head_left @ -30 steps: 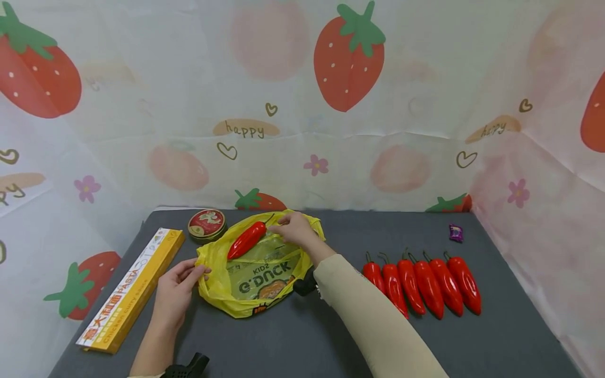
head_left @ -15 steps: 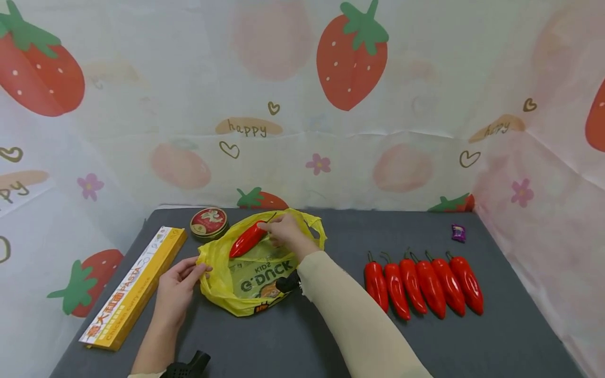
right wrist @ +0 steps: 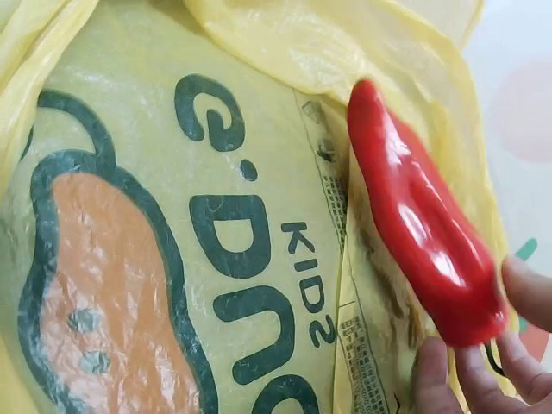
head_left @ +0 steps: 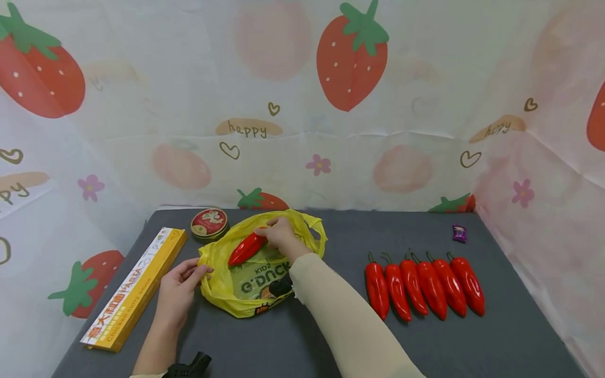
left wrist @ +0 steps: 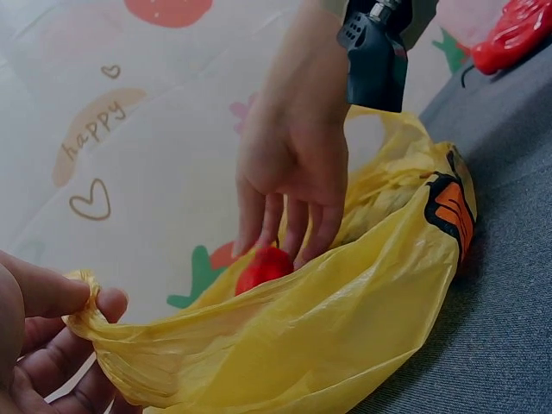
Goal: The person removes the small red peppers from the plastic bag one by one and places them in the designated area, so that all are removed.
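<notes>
A yellow plastic bag [head_left: 219, 291] lies with its mouth spread wide on the dark table. My left hand [head_left: 178, 286] pinches the bag's left rim between thumb and finger, as the left wrist view also shows. Over the bag's far side, my right hand [head_left: 282, 237] grips a red chili pepper [head_left: 247, 250] at its stem end. In the right wrist view the pepper [right wrist: 423, 224] slants across the bag's printed side, with thumb and fingertips around its thick end. Its stem is mostly hidden by the hand in the head view.
Several red chili peppers [head_left: 431, 289] lie in a row on the right. A small purple packet [head_left: 459, 233] is behind them. On the left are a yellow pasta box [head_left: 137, 289] and a round red tin [head_left: 209, 224], the tin close to the bag. A strawberry-print cloth [head_left: 350, 173] hangs behind.
My right hand has moved left and closed on the pepper's stem end, which showed uncovered before. The pepper has shifted slightly. My left hand keeps its hold on the bag's rim.
</notes>
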`<state>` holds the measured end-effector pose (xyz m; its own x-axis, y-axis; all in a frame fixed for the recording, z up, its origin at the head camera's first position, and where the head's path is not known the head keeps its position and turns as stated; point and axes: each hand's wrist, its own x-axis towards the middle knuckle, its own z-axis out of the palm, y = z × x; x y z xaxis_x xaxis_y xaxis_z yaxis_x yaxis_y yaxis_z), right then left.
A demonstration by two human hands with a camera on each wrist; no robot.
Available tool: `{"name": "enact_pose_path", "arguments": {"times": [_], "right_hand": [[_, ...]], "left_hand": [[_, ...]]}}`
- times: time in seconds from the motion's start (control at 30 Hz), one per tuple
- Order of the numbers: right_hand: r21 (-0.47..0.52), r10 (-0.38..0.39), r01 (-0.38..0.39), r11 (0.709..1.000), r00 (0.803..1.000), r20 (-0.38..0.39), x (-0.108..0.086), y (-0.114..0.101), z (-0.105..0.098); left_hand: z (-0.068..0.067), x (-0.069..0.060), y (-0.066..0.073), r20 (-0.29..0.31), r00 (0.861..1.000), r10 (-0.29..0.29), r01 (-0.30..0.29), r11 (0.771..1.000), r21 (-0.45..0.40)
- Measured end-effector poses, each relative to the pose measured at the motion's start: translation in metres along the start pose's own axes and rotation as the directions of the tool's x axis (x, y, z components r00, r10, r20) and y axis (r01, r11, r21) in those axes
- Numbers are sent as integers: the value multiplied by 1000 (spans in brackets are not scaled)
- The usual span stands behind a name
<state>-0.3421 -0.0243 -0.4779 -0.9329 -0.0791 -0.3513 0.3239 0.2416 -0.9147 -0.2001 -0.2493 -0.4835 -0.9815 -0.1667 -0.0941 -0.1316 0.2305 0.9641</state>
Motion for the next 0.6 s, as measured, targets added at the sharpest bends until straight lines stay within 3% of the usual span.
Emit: {"name": "enact_pose_path", "arguments": {"times": [0.17, 0.37, 0.6], "right_hand": [[46, -29, 30, 998, 999, -32, -4, -2, 1], [93, -120, 122, 988, 992, -28, -12, -8, 0], [40, -171, 170, 985, 985, 18, -25, -23, -6]], "left_hand": [[1, -1, 0, -5, 1000, 15, -15, 1000, -4], [2, -1, 0, -12, 1000, 17, -17, 1000, -21], [0, 0, 0, -12, 1000, 1, -1, 999, -32]]}}
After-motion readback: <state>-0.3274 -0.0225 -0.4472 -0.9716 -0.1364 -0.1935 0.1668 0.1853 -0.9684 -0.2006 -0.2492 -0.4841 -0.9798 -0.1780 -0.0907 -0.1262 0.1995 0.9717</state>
